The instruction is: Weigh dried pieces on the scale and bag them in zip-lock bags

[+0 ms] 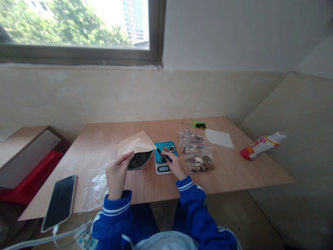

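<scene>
The left hand (117, 175) grips a brown pouch (136, 141) while the right hand (174, 164) pinches a mushroom piece (163, 156) over a scale (166, 144) near the desk's (153, 189) front edge.

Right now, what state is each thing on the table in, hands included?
Left hand: gripping the pouch
Pouch: held open
Right hand: pinching a brown piece over the scale
Scale: loaded, reading illegible
Zip bags: filled, seals unclear
Clear bag: crumpled
Device: plugged in, screen dark
Bottle: capped
Paper: flat
Tools: lying down
</scene>
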Tool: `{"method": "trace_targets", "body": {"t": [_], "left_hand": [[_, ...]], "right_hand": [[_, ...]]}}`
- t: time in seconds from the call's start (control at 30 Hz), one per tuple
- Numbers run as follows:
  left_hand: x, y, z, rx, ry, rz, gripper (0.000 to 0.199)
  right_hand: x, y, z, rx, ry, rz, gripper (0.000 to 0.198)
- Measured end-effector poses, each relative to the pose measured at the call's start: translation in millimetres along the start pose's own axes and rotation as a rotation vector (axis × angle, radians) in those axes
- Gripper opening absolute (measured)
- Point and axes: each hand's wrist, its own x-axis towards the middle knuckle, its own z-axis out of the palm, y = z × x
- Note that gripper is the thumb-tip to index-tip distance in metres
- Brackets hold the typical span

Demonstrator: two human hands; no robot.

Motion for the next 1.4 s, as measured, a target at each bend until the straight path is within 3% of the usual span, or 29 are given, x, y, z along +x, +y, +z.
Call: {"method": "trace_targets", "body": {"t": [0.17, 0.37, 0.7, 0.87, 1.17, 1.3, 1.4], "left_hand": [[-1, -3, -1, 0.003, -0.005, 0.011, 0.025], [-4, -1, 2, -0.014, -0.010, 0.026, 0.025], [-4, -3, 2, -0.015, 0.006, 0.024, 0.025], [-5, -3, 7, 0.006, -0.019, 0.023, 0.023], [-6, -3, 2, 0.015, 0.002, 0.025, 0.022], [-6, -4, 2, -0.005, 0.001, 0.014, 0.023], [-7, -4, 4, -0.010, -0.011, 0.007, 0.022]], "right_hand": [[-2, 9, 10, -0.086, -0.042, -0.041, 0.030], [0, -1, 8, -0.210, -0.055, 0.002, 0.021], [-5, -14, -25, -0.180, 0.160, 0.028, 0.020], [-24, 1, -30, -0.277, 0.133, 0.080, 0.024], [-26, 6, -13, -0.308, 0.024, -0.021, 0.024], [-24, -3, -17, -0.306, 0.048, 0.002, 0.024], [-16, -27, -28, -0.209, 0.120, -0.004, 0.024]]}}
